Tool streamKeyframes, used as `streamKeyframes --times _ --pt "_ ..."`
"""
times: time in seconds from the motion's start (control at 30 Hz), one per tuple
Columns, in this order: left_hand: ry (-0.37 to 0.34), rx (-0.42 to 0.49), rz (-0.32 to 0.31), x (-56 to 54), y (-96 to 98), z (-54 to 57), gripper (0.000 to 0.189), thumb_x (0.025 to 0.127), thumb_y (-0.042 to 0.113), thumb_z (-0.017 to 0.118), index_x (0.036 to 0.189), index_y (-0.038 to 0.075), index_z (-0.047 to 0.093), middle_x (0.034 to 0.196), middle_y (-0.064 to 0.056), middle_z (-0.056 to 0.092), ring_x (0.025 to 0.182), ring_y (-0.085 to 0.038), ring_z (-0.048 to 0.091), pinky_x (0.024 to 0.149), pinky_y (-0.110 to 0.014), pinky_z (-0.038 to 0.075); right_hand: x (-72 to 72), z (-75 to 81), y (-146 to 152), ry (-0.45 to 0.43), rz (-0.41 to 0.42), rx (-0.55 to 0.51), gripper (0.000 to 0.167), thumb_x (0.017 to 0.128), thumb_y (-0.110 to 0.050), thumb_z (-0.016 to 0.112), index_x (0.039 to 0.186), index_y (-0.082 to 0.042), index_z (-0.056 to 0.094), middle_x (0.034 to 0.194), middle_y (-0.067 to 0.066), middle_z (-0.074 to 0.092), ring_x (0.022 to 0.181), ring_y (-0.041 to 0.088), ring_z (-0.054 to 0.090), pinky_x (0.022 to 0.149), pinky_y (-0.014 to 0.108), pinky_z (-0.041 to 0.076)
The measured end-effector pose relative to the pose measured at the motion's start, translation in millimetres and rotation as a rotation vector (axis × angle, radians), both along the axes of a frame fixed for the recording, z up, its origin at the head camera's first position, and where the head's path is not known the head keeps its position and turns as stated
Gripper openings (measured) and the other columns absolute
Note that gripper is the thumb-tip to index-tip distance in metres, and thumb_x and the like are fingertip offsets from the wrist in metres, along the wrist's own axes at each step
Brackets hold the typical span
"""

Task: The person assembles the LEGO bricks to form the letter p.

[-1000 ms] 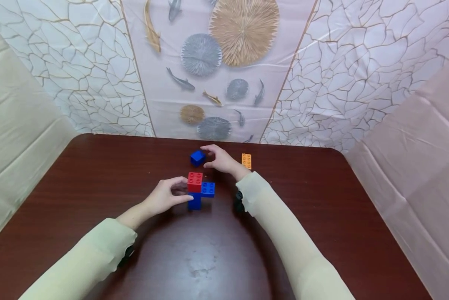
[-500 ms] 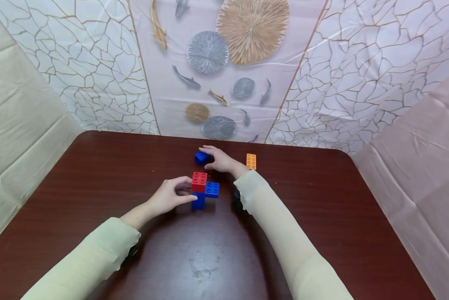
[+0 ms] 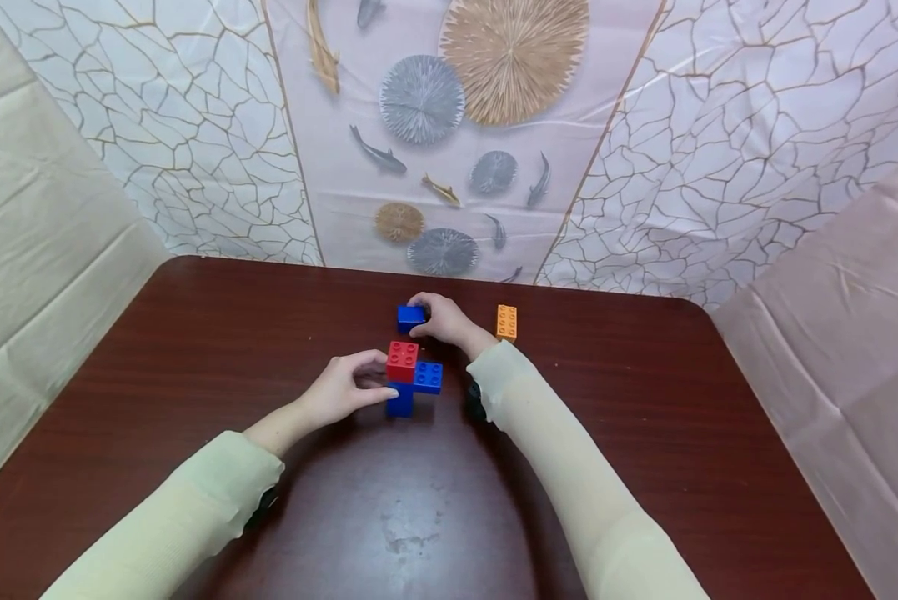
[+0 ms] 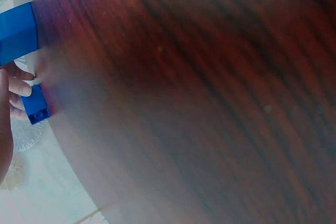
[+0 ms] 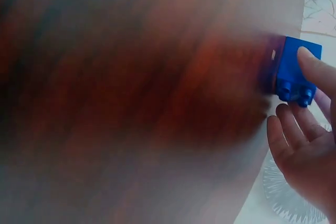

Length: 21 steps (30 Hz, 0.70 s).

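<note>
My left hand (image 3: 343, 387) grips a small stack of toy building blocks from its left side, the thumb on the lower blue block (image 3: 399, 400). A red block (image 3: 402, 361) tops the stack, and another blue block (image 3: 428, 377) juts out to the right. Farther back, my right hand (image 3: 444, 321) pinches a separate blue block (image 3: 410, 319) between thumb and fingers. In the right wrist view the thumb lies across this blue block (image 5: 295, 69), whose studs face the curled fingers. The left wrist view catches the stack's blue side (image 4: 18, 32) at its edge.
An orange block (image 3: 506, 322) with studs up lies right of my right wrist, near the back of the dark brown table (image 3: 629, 400). A patterned cloth (image 3: 433, 192) hangs behind the table's far edge, and pale cloth (image 3: 51, 208) lines the sides.
My right hand has closed its fingers and thumb on the far blue block, which has turned to sit squarer. My left hand keeps its hold on the stack. The head view has shifted slightly.
</note>
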<state>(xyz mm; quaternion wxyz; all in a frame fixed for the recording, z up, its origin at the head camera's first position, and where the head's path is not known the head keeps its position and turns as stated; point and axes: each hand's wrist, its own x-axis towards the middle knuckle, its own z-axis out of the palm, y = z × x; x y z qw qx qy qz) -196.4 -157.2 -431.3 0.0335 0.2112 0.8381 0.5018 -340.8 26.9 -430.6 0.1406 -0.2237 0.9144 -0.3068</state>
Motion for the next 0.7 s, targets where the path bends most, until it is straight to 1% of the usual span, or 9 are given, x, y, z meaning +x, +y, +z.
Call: streamKeyframes --times 0.13,0.3,0.4,0.5,0.57,0.7 --pt "-0.006 0.002 -0.002 -0.3 0.5 0.2 0.035 0.079 0.015 0.075 0.110 0.007 0.061 0.105 -0.011 0.069 0.096 -0.021 0.067 0.086 -0.034 0.054 3.5 1.7 0.9 -0.023 -0.030 -0.008 0.039 0.084 -0.015 0.069 0.118 -0.007 0.053 0.122 0.014 0.057 0.109 0.027 0.054 0.101 0.039 0.044" --pt "-0.006 -0.004 0.006 -0.6 1.7 1.3 0.035 0.078 0.015 0.075 0.110 0.008 0.061 0.105 -0.010 0.069 0.096 -0.021 0.066 0.087 -0.035 0.054 5.2 8.5 8.2 -0.038 -0.056 -0.050 0.037 0.086 -0.012 0.066 0.118 -0.007 0.047 0.125 0.017 0.054 0.112 0.030 0.053 0.101 0.042 0.044" --pt "-0.013 -0.010 0.000 -1.3 2.7 2.1 0.036 0.078 0.016 0.075 0.110 0.008 0.061 0.106 -0.010 0.069 0.097 -0.022 0.066 0.088 -0.036 0.053 5.5 12.9 16.3 -0.043 -0.073 -0.078 0.037 0.087 -0.012 0.065 0.119 -0.008 0.047 0.128 0.016 0.052 0.114 0.031 0.052 0.101 0.044 0.044" --pt "-0.026 -0.012 -0.015 -2.4 3.0 2.4 0.036 0.079 0.016 0.075 0.111 0.009 0.061 0.107 -0.010 0.068 0.097 -0.022 0.065 0.087 -0.036 0.054 7.0 18.9 24.8 -0.054 -0.095 -0.139 0.038 0.086 -0.013 0.066 0.120 -0.009 0.050 0.128 0.015 0.053 0.115 0.032 0.051 0.101 0.046 0.044" --pt "-0.039 0.001 -0.023 -2.8 2.7 2.1 0.035 0.079 0.015 0.075 0.110 0.008 0.061 0.107 -0.011 0.068 0.097 -0.022 0.066 0.085 -0.035 0.055 8.4 22.9 29.9 -0.070 -0.114 -0.190 0.039 0.086 -0.015 0.067 0.121 -0.011 0.052 0.129 0.014 0.053 0.116 0.032 0.051 0.101 0.046 0.044" --pt "-0.057 0.033 -0.019 -2.5 1.3 1.6 0.033 0.078 0.012 0.075 0.108 0.007 0.061 0.105 -0.013 0.068 0.097 -0.023 0.066 0.082 -0.031 0.055 11.1 31.4 36.9 -0.093 -0.142 -0.277 0.040 0.085 -0.018 0.068 0.122 -0.012 0.054 0.129 0.013 0.052 0.116 0.032 0.050 0.099 0.046 0.045"
